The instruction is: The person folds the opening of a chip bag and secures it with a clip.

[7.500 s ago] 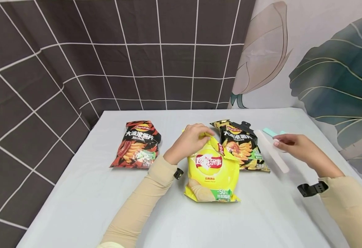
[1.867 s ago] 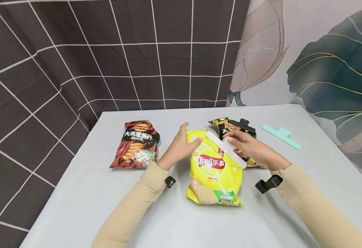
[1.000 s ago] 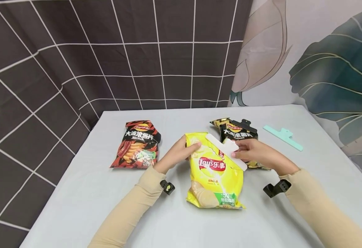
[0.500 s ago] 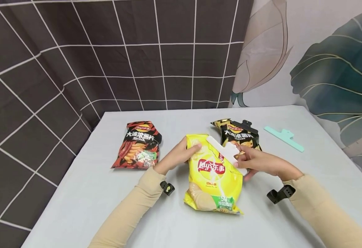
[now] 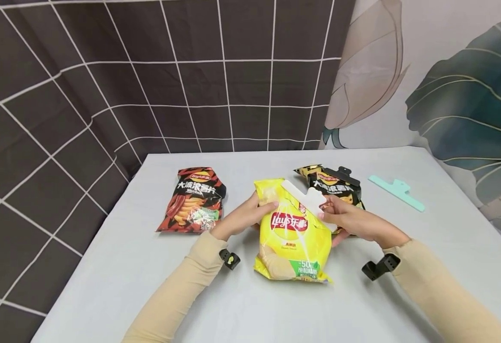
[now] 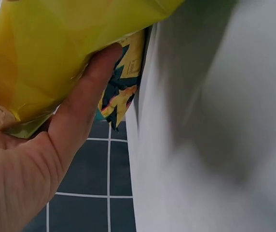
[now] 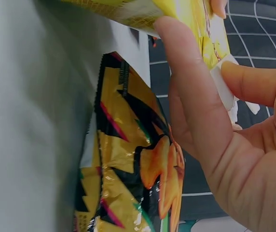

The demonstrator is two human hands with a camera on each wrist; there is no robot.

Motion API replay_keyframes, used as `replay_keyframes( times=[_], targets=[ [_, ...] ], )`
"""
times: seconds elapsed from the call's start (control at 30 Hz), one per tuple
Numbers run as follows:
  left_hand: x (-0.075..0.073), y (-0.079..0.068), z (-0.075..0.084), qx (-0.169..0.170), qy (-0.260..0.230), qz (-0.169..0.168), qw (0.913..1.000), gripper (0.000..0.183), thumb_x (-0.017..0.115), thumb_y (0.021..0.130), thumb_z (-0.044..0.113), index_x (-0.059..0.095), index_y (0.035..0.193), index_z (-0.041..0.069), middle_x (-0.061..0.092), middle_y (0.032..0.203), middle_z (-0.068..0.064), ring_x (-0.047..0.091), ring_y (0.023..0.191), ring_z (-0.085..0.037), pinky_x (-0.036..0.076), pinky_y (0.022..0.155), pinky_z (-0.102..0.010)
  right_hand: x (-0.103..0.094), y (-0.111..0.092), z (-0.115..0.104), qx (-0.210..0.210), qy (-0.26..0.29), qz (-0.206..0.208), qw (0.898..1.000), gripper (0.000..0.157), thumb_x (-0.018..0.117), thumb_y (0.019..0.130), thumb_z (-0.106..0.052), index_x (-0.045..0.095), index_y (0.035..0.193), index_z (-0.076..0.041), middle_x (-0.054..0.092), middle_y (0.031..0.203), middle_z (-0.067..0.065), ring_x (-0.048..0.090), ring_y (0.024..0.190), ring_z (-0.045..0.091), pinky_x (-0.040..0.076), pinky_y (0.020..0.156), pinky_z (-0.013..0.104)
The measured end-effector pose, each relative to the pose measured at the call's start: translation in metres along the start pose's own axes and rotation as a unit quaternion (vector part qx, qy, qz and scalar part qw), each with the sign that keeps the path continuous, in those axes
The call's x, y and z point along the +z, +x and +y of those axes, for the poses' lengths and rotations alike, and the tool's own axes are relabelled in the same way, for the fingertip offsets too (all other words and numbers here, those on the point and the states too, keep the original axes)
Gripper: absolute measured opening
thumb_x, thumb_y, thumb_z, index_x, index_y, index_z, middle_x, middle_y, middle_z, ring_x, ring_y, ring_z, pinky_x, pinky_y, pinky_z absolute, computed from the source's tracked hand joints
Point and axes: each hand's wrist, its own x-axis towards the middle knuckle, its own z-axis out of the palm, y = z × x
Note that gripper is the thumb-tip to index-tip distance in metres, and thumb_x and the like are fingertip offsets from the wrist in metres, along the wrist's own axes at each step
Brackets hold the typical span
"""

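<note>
A yellow bag of Lay's potato chips (image 5: 291, 240), its upper right corner folded over, is held up at a tilt in the middle of the head view. My left hand (image 5: 243, 218) grips its upper left side, thumb on the front and fingers behind; the left wrist view shows a finger (image 6: 87, 92) under the bag. A white bag clip (image 5: 312, 200) lies along the slanted fold. My right hand (image 5: 353, 220) pinches this clip, with the thumb (image 7: 254, 82) on it in the right wrist view and other fingers reaching under the bag.
Right behind the yellow bag lies a black-and-gold chip bag (image 5: 338, 188) with a black clip (image 5: 342, 176) on its top. A mint-green bag clip (image 5: 398, 192) lies to the right on the white table (image 5: 117, 267). At the left is a red-and-black chip bag (image 5: 195, 202).
The white clip went from the table onto the yellow bag's fold with my right hand. My left hand shifted from the bag's top to its left side. Lately the bag rose slightly.
</note>
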Motion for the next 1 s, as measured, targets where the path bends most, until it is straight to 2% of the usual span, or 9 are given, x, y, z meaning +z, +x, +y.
replay_keyframes(
  times=[0.3, 0.6, 0.7, 0.83, 1.0],
  targets=[
    [-0.014, 0.005, 0.002, 0.003, -0.005, 0.037, 0.9993, 0.047, 0.045, 0.101, 0.036, 0.029, 0.143, 0.022, 0.065, 0.112, -0.016, 0.07, 0.083, -0.022, 0.058, 0.066, -0.044, -0.001, 0.013, -0.016, 0.002, -0.019, 0.036, 0.999, 0.056, 0.052, 0.1, -0.029, 0.025, 0.141, -0.001, 0.05, 0.127, 0.025, 0.066, 0.089, 0.022, 0.058, 0.069, 0.043],
    [-0.03, 0.012, 0.007, -0.023, -0.007, 0.128, 0.9915, 0.05, 0.047, 0.1, 0.039, 0.027, 0.136, 0.011, 0.063, 0.111, -0.019, 0.069, 0.076, -0.019, 0.058, 0.062, -0.04, -0.009, 0.04, -0.032, -0.011, -0.035, 0.061, 0.997, 0.052, 0.051, 0.1, -0.028, 0.034, 0.14, 0.0, 0.053, 0.122, 0.023, 0.068, 0.083, 0.022, 0.059, 0.069, 0.039],
    [-0.035, 0.016, 0.007, -0.043, -0.007, 0.164, 0.9855, 0.052, 0.048, 0.099, 0.041, 0.026, 0.135, 0.01, 0.061, 0.118, -0.019, 0.068, 0.082, -0.02, 0.058, 0.065, -0.041, -0.012, 0.05, -0.036, -0.006, -0.037, 0.068, 0.997, 0.047, 0.05, 0.101, -0.029, 0.039, 0.138, -0.002, 0.054, 0.122, 0.022, 0.068, 0.082, 0.022, 0.059, 0.069, 0.037],
    [-0.041, 0.019, 0.009, -0.063, -0.016, 0.206, 0.9765, 0.058, 0.05, 0.098, 0.04, 0.024, 0.14, 0.01, 0.055, 0.13, -0.017, 0.064, 0.099, -0.025, 0.057, 0.073, -0.044, -0.014, 0.063, -0.04, 0.005, -0.049, 0.074, 0.996, 0.045, 0.05, 0.101, -0.029, 0.042, 0.137, -0.005, 0.055, 0.122, 0.021, 0.067, 0.085, 0.022, 0.059, 0.071, 0.036],
    [-0.047, 0.022, 0.008, -0.076, -0.017, 0.226, 0.9711, 0.058, 0.049, 0.098, 0.04, 0.024, 0.142, 0.011, 0.053, 0.132, -0.016, 0.062, 0.106, -0.029, 0.057, 0.075, -0.043, -0.015, 0.076, -0.043, 0.014, -0.065, 0.074, 0.995, 0.045, 0.05, 0.101, -0.029, 0.04, 0.138, -0.007, 0.053, 0.125, 0.02, 0.067, 0.088, 0.023, 0.059, 0.074, 0.037]
  ],
)
